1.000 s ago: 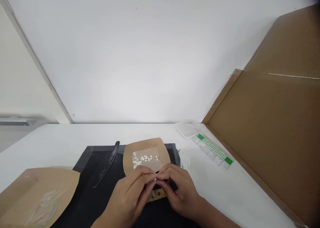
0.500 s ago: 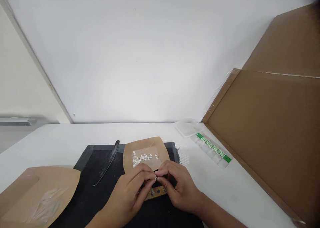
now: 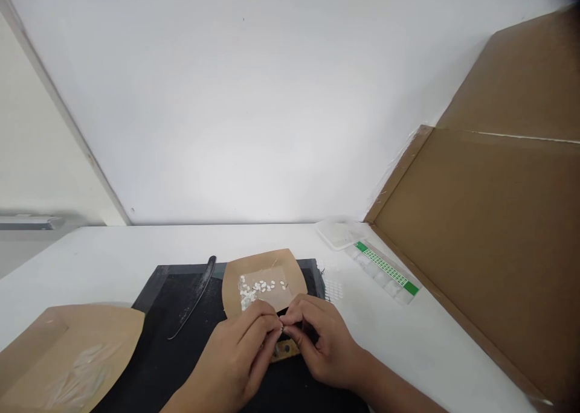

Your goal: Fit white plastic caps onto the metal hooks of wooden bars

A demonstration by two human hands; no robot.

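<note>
My left hand [image 3: 242, 352] and my right hand [image 3: 324, 340] meet over the black mat [image 3: 181, 364], thumbs and fingertips pinched together. Between the tips is a tiny object [image 3: 281, 326], mostly hidden and too small to name. Just beneath the fingers, a brownish-yellow strip with dark round spots [image 3: 286, 349] lies on the mat, partly covered by my left hand. Right behind my hands stands a brown paper tray [image 3: 231, 280] holding a clear sheet with many small white oval pieces [image 3: 258, 287].
A slim black curved tool [image 3: 194, 301] lies on the mat's left. Another brown paper tray [image 3: 122, 328] with clear plastic bags [image 3: 81, 380] is at left. A clear case with a green label [image 3: 387, 265] and a translucent lid [image 3: 338, 235] lie right of the mat, beside a cardboard wall [image 3: 489, 232].
Both hands stay pinched together in nearly the same spot, with only slight finger shifts. My left hand covers a little more of the strip. The view has tilted slightly.
</note>
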